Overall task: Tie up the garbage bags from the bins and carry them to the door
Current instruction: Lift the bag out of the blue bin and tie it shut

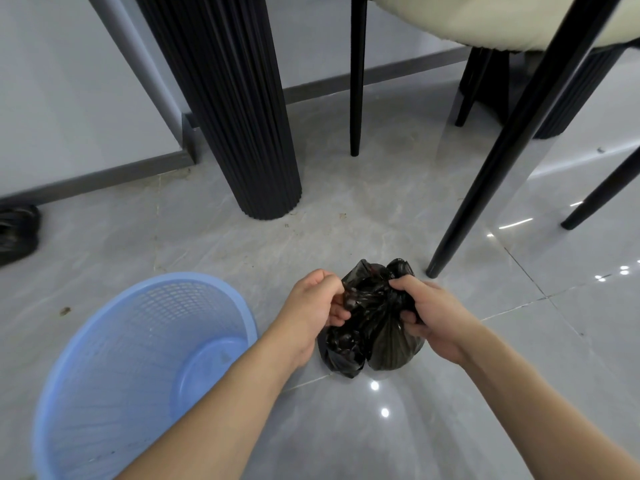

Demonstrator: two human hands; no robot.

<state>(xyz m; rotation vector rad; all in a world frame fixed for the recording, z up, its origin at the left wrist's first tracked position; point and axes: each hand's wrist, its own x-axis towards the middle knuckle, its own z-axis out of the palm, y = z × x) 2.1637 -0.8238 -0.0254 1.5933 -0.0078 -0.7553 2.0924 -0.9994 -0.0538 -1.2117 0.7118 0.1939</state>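
A small black garbage bag (372,327) stands on the grey tiled floor in front of me. My left hand (313,306) pinches the gathered plastic at the bag's top left. My right hand (431,315) grips the gathered plastic at its top right. The bag's mouth is bunched between the two hands, with loose ends sticking up behind them. A light blue mesh bin (138,368) sits to the left of the bag, with no liner in it.
Another black bag (17,233) lies by the wall at the far left edge. A thick ribbed black table column (242,116) stands ahead. Thin black chair legs (512,140) slant down just right of the bag, under a cream seat (485,19).
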